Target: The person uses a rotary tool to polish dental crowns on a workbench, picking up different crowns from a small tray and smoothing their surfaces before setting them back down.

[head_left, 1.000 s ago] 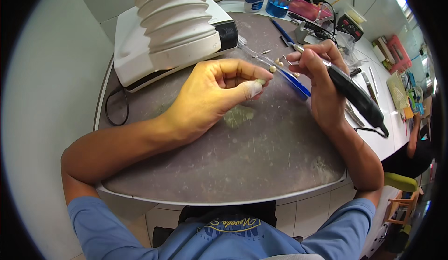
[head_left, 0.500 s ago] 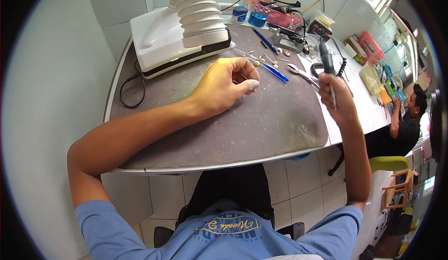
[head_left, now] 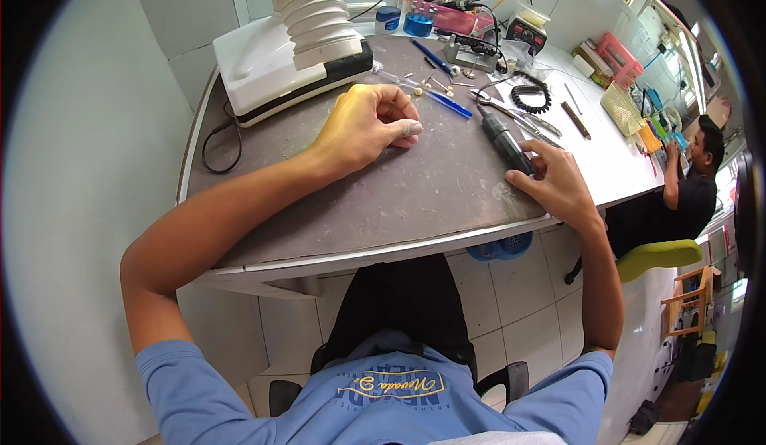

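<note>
My left hand (head_left: 357, 130) is above the brown work mat (head_left: 343, 225), its thumb and fingers pinched together. Whatever lies between those fingertips is too small or hidden to name; the thumb tip looks whitish. At the mat's right side, a black rotary handpiece (head_left: 503, 139) lies low, tilted toward me, its cord end pointing away. The thumb and fingers of my right hand (head_left: 560, 181) close around its near end. Beyond the hands are a blue pen-like tool (head_left: 452, 105) and several small cream pieces (head_left: 418, 91).
A white machine (head_left: 267, 70) with a ribbed hose (head_left: 315, 14) stands at the back left. Metal pliers (head_left: 523, 114), a coiled black cord (head_left: 531, 94) and a brown-handled tool (head_left: 575, 120) lie at the right. A co-worker (head_left: 694, 178) sits farther right.
My right hand has brought the handpiece down from upright in the air to the mat's right side, moving nearer. My left hand keeps its pinch; the whole view has shifted slightly.
</note>
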`<state>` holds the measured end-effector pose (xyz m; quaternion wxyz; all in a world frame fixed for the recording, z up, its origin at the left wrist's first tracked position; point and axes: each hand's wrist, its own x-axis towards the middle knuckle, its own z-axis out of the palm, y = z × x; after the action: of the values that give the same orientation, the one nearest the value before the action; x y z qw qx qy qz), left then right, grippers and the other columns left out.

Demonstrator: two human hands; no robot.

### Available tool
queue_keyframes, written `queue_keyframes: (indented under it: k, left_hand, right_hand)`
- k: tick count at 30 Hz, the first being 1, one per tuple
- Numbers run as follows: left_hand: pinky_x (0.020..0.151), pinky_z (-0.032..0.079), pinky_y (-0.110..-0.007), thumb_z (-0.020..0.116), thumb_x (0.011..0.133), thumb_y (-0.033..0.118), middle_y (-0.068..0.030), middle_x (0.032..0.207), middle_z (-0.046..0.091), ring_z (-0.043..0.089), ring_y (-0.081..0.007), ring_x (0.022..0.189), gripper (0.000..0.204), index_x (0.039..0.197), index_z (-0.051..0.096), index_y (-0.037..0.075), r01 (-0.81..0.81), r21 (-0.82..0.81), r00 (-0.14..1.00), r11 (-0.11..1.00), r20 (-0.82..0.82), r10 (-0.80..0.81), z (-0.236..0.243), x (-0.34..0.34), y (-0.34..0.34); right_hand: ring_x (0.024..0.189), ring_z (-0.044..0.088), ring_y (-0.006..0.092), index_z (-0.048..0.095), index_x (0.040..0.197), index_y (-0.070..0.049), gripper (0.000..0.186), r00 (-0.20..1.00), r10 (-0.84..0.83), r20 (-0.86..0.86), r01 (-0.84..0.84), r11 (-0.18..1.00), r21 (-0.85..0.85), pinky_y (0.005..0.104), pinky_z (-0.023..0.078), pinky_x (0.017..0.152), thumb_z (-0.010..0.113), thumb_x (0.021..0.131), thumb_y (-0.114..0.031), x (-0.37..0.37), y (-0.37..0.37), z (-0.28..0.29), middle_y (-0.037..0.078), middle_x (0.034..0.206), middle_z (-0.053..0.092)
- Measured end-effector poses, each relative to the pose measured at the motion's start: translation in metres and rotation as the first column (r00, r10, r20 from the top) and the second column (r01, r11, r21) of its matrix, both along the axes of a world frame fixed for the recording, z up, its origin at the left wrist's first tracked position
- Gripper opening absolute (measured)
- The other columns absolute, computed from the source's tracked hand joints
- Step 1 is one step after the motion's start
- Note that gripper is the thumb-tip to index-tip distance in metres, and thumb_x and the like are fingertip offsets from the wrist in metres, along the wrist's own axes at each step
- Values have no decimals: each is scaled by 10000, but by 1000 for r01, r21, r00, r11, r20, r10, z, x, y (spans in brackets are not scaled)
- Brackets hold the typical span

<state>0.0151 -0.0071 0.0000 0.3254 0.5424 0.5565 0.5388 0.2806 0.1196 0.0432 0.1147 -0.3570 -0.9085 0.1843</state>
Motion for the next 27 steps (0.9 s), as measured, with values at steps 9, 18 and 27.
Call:
queue_keyframes:
  k: [9,18,27]
  left_hand:
    - [714,526,-222,673,864,53,-45,854,658,618,-82,765,122,954,648,-26,-30,0,992,1000,-126,29,-2,-3,-2]
    - [676,514,-219,689,848,59,-41,825,661,605,-77,727,123,931,669,-29,-22,-21,996,1000,-82,20,2,-2,2]
    - [763,518,-207,697,858,102,-30,862,663,616,-68,791,169,974,676,-19,2,-47,991,999,-137,-9,2,3,-2]
  right_hand:
    - [601,581,169,710,1011,-48,434,909,101,-404,74,915,397,314,453,561,608,888,-452,-14,-31,-6,80,720,618]
    - [716,643,295,713,866,86,687,-93,39,-995,-963,249,100,334,550,632,415,955,-527,-50,-164,-10,211,779,659]
    - [823,616,249,747,863,17,343,-493,78,-867,-843,205,498,359,490,763,548,942,-252,-59,-149,-28,170,829,711]
